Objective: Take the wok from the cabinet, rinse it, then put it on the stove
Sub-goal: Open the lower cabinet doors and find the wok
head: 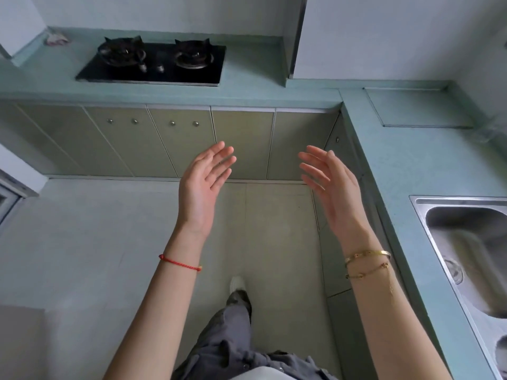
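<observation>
Pale floor tiles (96, 242) fill the near ground, where I can see my grey trouser leg (227, 333) and one white shoe (236, 283) stepping toward the cabinets. Just above that, my left hand (203, 185) and right hand (332, 187) are raised side by side, palms turned toward each other, fingers spread and loose, holding nothing; I judge they are up like this because I am walking in and readying to reach for a door. A red string (179, 263) sits on my left wrist, gold bracelets (367, 263) on the right. To my right the steel sink (466, 256) is set into the green counter (411, 174), handy for the rinse. Beyond my hands runs the row of cabinet doors (178, 144), all closed, small knobs near their tops. I cannot see the wok anywhere, so I take it to be behind one of those doors, though which I cannot tell. Farthest off, the black stove (153, 64) lies on the back counter with both burners bare, waiting for the pan. Nothing of the task is done yet; opening a cabinet looks like my first move
</observation>
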The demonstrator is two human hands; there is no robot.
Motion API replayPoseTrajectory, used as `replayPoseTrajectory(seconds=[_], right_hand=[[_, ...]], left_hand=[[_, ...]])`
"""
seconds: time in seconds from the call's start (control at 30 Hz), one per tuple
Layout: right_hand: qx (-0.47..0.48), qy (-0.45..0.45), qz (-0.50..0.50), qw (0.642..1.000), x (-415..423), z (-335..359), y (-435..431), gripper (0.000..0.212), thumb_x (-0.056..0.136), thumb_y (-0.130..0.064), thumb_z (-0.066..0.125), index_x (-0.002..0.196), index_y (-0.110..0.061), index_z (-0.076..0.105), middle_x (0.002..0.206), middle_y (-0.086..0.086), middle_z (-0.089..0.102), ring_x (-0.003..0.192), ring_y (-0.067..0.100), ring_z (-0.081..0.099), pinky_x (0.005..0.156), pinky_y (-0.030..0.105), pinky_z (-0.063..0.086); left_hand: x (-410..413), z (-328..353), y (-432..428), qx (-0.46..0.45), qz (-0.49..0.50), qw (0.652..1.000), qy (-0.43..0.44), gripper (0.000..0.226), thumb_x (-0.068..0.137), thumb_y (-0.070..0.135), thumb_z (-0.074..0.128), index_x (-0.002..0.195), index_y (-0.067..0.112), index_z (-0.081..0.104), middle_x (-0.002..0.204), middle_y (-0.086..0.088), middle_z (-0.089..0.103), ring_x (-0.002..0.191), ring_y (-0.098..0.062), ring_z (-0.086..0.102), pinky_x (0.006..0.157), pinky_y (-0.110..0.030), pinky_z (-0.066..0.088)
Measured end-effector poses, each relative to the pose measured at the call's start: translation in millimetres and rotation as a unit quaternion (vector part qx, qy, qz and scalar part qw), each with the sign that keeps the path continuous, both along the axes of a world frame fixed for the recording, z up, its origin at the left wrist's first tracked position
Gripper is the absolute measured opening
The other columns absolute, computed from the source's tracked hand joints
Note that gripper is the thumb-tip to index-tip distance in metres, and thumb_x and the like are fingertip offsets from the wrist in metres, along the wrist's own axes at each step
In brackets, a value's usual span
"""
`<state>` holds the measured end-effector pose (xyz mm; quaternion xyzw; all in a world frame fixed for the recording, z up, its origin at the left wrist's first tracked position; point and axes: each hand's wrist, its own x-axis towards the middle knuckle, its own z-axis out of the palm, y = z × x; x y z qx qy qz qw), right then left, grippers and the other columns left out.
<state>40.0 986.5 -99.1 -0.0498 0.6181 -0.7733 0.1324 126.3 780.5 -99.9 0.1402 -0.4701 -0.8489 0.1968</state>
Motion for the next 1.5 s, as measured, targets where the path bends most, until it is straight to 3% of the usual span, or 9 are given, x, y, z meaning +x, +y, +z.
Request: replayPoseTrajectory(seconds=[0.5,0.8,1.13,1.5], right_hand=[[-0.019,-0.013,-0.011,1.0,-200.7,-7.8,-110.9,0.037,0.105,-0.033,0.041,0.123,-0.014,0.067,0.12,0.003,0.073,0.114,0.017,0.066,0.099,0.032,0.05],[-0.011,-0.037,-0.033,0.999,-297.0,-17.7,-144.1,0.034,0.105,-0.032,0.041,0.121,-0.016,0.068,0.116,0.001,0.074,0.112,0.017,0.067,0.101,0.033,0.05],[-0.002,-0.061,-0.01,0.998,-430.8,-53.4,-181.3,0.031,0.104,-0.03,0.044,0.117,-0.015,0.068,0.12,0.006,0.072,0.121,0.027,0.063,0.105,0.039,0.049],[0.041,-0.069,-0.006,0.997,-553.3,-130.7,-198.6,0.035,0.106,-0.03,0.042,0.124,-0.01,0.065,0.116,0.003,0.073,0.119,0.026,0.064,0.104,0.037,0.05]], left_hand=[[-205.2,1.0,-105.3,-0.021,-0.01,0.999,-0.023,0.035,0.099,0.02,0.043,0.127,0.008,0.06,0.12,-0.006,0.07,0.118,-0.023,0.064,0.107,-0.037,0.045],[-309.6,-13.1,-138.1,-0.012,-0.031,0.998,-0.054,0.03,0.099,0.017,0.044,0.121,0.012,0.064,0.118,-0.006,0.07,0.115,-0.023,0.065,0.107,-0.038,0.046],[-438.1,-61.2,-169.2,-0.011,-0.016,0.996,-0.092,0.03,0.097,0.016,0.048,0.121,0.01,0.065,0.118,-0.008,0.072,0.115,-0.024,0.066,0.107,-0.04,0.046],[-557.4,-152.5,-168.5,0.009,-0.022,0.987,-0.162,0.029,0.097,0.019,0.05,0.121,0.012,0.066,0.117,-0.005,0.073,0.112,-0.019,0.068,0.106,-0.038,0.047]])
